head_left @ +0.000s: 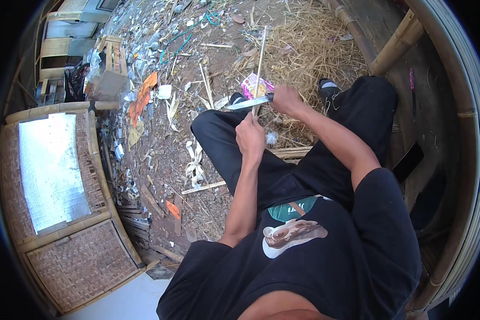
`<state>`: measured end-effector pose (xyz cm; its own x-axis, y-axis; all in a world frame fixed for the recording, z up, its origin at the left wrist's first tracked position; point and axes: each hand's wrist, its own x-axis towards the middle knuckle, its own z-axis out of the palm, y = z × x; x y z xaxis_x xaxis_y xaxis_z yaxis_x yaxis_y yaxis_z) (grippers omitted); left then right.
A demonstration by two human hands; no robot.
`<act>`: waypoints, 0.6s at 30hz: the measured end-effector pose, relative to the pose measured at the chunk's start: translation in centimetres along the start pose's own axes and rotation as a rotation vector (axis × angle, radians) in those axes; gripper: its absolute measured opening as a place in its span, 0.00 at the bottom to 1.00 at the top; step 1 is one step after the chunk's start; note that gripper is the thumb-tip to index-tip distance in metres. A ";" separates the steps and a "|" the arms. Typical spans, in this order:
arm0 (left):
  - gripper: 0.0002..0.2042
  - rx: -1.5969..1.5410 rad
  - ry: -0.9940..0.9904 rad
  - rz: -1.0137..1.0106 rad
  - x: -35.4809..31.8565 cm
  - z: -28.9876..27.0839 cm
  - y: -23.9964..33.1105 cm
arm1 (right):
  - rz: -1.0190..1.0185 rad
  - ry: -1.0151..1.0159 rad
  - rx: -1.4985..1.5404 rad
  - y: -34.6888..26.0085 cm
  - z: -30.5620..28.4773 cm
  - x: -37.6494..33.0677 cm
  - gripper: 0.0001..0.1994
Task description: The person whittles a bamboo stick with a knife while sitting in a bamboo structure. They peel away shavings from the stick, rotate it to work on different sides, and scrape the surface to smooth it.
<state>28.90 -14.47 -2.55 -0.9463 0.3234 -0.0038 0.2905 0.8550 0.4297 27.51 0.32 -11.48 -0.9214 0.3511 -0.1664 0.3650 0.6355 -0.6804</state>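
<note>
In front of my knees a long, pale bamboo strip (261, 56) points away from me, its near end in my left hand (250, 135), whose fingers are closed round it. My right hand (287, 100) grips the dark handle of a knife. The knife's bright blade (248, 103) reaches leftward across the strip, just beyond my left fist. Whether the edge bites into the strip is too small to tell. Behind the strip, a pink and yellow packet (253, 85) lies on the ground near my left shoe.
Dry straw (309, 48) is heaped ahead on the right. Litter, shavings (194, 162) and orange scraps (142, 98) cover the dirt at left. A woven bamboo panel (82, 261) stands at far left. Beside my right leg lies a black phone-like slab (408, 162); bamboo poles (397, 42) rise beyond.
</note>
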 end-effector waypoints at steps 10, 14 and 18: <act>0.08 0.044 -0.049 0.049 -3.4 -2.2 0.5 | 0.422 -0.072 0.088 3.5 -2.5 3.1 0.13; 0.08 0.011 -0.127 0.024 -8.0 -4.2 -0.8 | 0.505 0.029 0.035 8.0 -3.1 3.9 0.14; 0.10 -0.011 -0.129 -0.013 -10.4 -6.2 -3.3 | 0.361 0.019 -0.132 7.8 -0.4 4.1 0.14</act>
<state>36.90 -23.12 1.65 -0.9235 0.3627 -0.1253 0.2761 0.8549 0.4392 26.66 6.95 -17.18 -0.7285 0.5800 -0.3646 0.6805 0.5515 -0.4824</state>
